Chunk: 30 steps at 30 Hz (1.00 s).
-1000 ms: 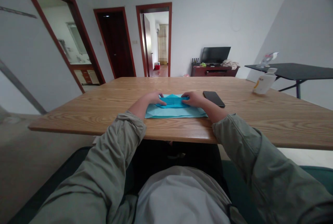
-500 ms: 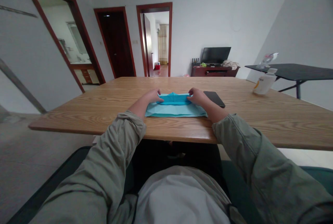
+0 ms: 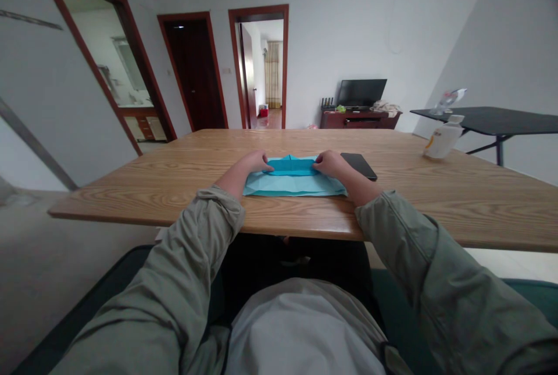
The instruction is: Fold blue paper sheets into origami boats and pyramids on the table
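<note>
Light-blue folded paper sheet (image 3: pixel 294 186) lies between the hands, left hand (image 3: pixel 249 163) and right hand (image 3: pixel 330 163) each pinching narrowly one end of its darker blue top fold (image 3: pixel 290 167).

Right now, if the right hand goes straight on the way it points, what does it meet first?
The right hand meets the raised fold of the folded blue paper, apparently touching it already; depth is unclear.

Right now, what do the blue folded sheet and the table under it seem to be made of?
The blue folded sheet looks like thin matte paper: sharp creases, no shine. The table looks like wood or veneer, satin-finished: long grain lines, soft sheen; which of the two is unclear.
</note>
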Tool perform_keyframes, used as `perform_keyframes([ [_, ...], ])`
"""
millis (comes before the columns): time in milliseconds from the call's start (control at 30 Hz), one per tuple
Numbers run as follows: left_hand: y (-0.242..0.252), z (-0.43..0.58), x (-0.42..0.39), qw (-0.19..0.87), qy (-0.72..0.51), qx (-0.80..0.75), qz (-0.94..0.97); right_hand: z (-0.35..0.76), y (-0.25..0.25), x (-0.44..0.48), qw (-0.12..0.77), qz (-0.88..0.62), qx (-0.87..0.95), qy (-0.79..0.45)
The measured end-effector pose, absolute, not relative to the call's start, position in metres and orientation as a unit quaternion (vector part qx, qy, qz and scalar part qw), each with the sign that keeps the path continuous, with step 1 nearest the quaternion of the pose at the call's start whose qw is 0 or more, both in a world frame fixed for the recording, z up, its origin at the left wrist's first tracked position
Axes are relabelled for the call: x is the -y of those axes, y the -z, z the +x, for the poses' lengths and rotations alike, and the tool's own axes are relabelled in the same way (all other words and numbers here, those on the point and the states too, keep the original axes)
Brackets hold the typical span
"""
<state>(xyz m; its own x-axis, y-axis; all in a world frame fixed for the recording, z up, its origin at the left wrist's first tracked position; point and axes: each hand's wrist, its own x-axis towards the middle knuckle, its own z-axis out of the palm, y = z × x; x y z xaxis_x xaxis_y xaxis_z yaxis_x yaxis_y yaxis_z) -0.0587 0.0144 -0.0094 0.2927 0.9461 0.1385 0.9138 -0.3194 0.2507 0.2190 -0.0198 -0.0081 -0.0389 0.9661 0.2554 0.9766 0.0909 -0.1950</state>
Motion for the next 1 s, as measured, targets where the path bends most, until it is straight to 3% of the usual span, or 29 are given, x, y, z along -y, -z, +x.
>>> perform_keyframes([
  [267,0.004,-0.056,-0.005,0.075,-0.117,-0.588,0.797,0.221,0.013,0.013,0.108,-0.666,0.738,0.036],
  [1000,0.005,-0.052,-0.006,0.081,-0.072,-0.581,0.806,0.219,0.016,0.018,0.103,-0.646,0.756,0.012],
])
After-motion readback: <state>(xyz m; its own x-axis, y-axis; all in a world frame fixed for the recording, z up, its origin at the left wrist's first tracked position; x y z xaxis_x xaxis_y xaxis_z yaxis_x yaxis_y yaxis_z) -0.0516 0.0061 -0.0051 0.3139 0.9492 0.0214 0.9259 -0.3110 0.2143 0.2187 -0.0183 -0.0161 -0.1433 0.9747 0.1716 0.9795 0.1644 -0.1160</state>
